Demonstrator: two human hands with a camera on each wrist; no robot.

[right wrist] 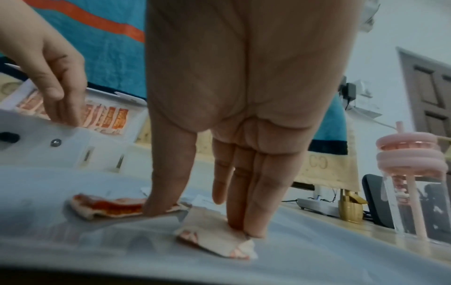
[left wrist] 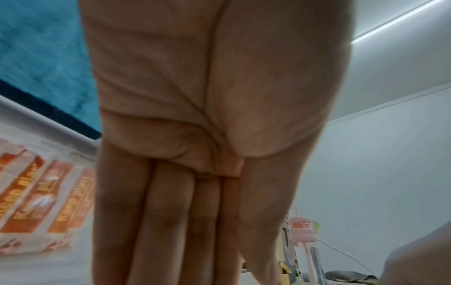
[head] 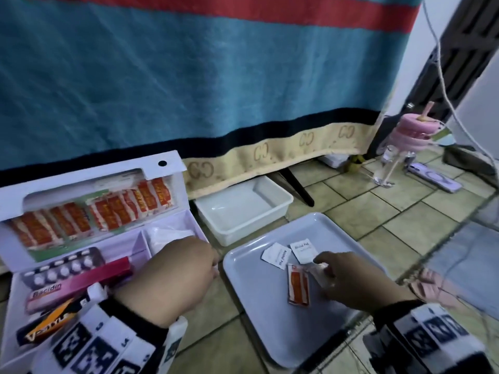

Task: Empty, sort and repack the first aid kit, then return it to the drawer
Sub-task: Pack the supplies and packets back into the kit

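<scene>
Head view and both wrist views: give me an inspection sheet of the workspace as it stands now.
Surface: beige tiled floor; a pale blue-grey rectangular plastic tray lies on it.
Job's things: white first aid kit box, lid up, holding orange plaster strips, a foil blister pack and a pink Bacidin carton. On the tray: two white alcohol pad sachets, one orange plaster sachet, one whitish plaster wrapper.
Clutter: empty white plastic tub, pink-lidded clear tumbler, phone.
Hands: left hand over the kit, fingers straight, holding nothing; right hand fingertips press the whitish wrapper.
Cables: white cord hanging at right.
Surroundings: teal, red and cream striped blanket; dark door.
</scene>
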